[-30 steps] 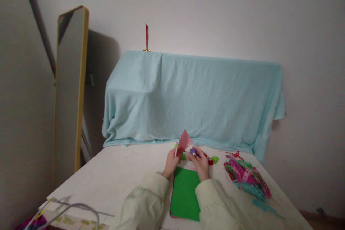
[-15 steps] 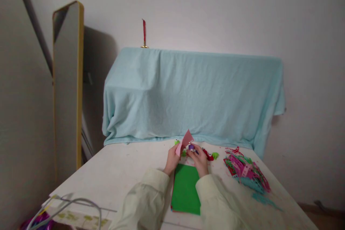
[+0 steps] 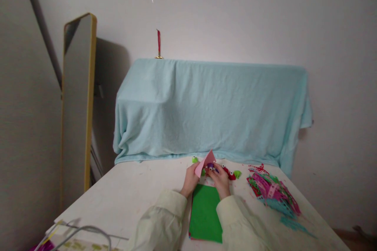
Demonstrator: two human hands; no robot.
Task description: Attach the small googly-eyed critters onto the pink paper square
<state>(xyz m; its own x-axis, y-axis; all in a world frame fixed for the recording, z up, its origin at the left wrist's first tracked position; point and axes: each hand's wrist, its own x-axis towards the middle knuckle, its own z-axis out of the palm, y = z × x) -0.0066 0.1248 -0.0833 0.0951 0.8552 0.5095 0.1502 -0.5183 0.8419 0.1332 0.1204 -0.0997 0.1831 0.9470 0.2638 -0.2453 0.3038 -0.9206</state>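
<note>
One pink sheet [image 3: 204, 165], pinched in L hand [image 3: 191, 179], faces purple figure [image 3: 211, 167], gripped by R hand [image 3: 221, 181], just beyond green stack [image 3: 205, 213], prob. up for visibility; scraps [image 3: 272, 190] right of stack, prob. for elbow room.

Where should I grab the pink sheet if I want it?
Probably pinch the pink sheet by its top corner, coming from above: that corner points up, free of fingers. The left hand holds its lower left part, and the right hand crowds its right side.

Purple piece [image 3: 210, 165] partly hidden, cable [image 3: 88, 227] cut off
</note>
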